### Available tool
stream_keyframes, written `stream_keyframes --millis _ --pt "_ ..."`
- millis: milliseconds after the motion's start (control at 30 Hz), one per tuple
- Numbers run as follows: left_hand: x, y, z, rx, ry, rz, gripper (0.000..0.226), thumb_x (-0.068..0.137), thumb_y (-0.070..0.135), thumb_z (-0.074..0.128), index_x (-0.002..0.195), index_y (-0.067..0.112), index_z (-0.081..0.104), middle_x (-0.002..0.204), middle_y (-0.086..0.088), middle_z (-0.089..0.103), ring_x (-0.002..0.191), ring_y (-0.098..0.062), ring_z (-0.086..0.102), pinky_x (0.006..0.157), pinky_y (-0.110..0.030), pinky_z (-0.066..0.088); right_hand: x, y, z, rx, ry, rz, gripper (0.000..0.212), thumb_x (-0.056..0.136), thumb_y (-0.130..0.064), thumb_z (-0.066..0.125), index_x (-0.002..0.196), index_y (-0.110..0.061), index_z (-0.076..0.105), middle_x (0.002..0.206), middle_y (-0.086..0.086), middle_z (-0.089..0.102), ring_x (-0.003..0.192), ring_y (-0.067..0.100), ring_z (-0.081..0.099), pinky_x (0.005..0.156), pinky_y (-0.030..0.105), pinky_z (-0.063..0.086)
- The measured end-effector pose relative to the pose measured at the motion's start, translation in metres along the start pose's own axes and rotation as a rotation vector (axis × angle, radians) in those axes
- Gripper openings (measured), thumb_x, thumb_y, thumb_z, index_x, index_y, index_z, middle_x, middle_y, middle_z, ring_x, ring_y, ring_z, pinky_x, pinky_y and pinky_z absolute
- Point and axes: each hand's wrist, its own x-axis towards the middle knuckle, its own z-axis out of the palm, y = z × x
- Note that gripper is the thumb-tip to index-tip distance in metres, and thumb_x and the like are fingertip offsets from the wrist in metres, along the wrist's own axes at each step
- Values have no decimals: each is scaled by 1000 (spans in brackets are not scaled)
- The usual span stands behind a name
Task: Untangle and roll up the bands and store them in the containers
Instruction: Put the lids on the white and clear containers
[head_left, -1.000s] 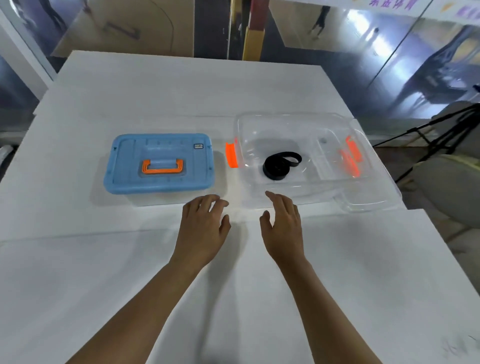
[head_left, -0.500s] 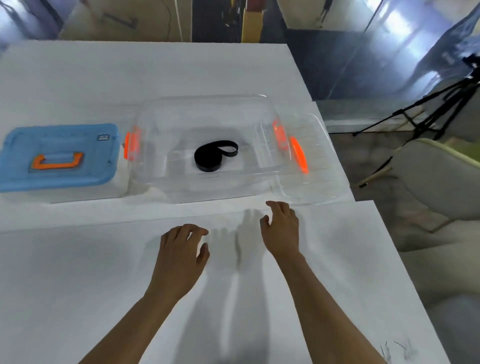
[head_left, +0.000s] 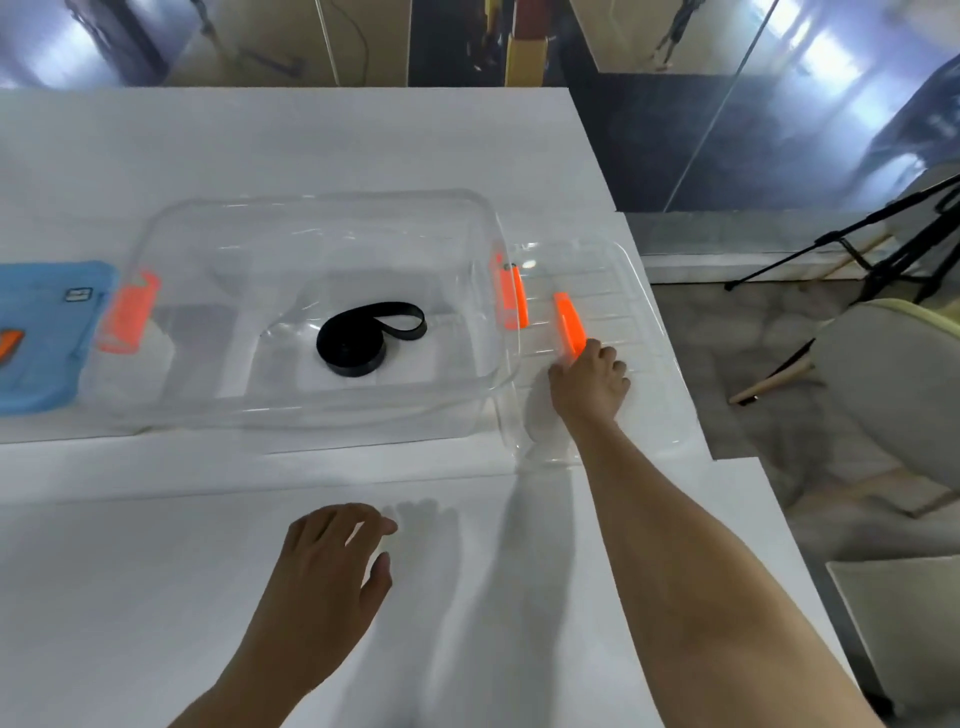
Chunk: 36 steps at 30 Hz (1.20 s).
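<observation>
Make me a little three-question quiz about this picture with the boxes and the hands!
1. True or false: the black band lies inside the clear box.
2. Which hand touches the clear lid? A) left hand B) right hand C) neither
3. Fill in: the orange handle by the right hand belongs to the clear ____.

Key:
1. True; the band sits rolled on the box floor.
2. B; the right hand rests at the lid's handle, while the left hand hovers over the white table, holding nothing.
3. lid
</observation>
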Motion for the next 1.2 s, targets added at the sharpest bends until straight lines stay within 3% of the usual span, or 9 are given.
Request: stream_keyframes --millis 100,433,633,733,867,1033,1200 --pt "11 -1 6 16 12 18 33 88 32 46 108 26 71 107 10 67 101 -19 65 93 -29 39 30 -2 9 -53 15 26 45 101 -39 57 132 -8 54 132 14 56 123 37 53 101 45 40" --pt "20 -1 -3 23 83 53 31 85 31 49 103 26 73 108 7 67 102 -19 64 93 -31 40 55 15 -16 -178 15 77 33 101 -14 53 132 0 50 134 19 60 125 36 58 104 41 41" --pt "26 11 -20 2 90 71 30 86 34 47 101 28 73 110 7 67 103 -17 63 93 -27 38 53 25 -75 -25 39 3 43 106 -17 54 137 9 39 134 25 51 124 41 57 101 48 49" --pt "31 23 -34 -23 103 84 31 87 36 46 104 29 71 112 11 64 105 -13 58 93 -25 36 37 37 -99 -15 104 -39 37 104 -15 55 130 10 46 128 28 53 117 42 57 96 50 52" --pt "45 41 -62 -57 141 110 31 87 33 46 105 29 71 112 10 65 107 -14 59 94 -25 37 0 60 -133 -78 168 -151 21 97 4 58 115 14 56 113 33 55 107 48 53 84 52 52" --pt "64 52 -107 -45 168 133 34 88 34 43 110 27 69 112 9 65 106 -17 61 92 -26 36 -33 71 -171 77 255 -91 22 100 -8 59 115 8 53 113 31 52 94 50 55 82 55 48" --pt "79 48 -152 -119 144 118 40 93 31 46 129 24 62 130 6 64 125 -19 56 102 -32 39 -58 52 -197 136 267 -190 26 102 -10 57 123 5 54 115 28 51 89 51 57 80 56 48"
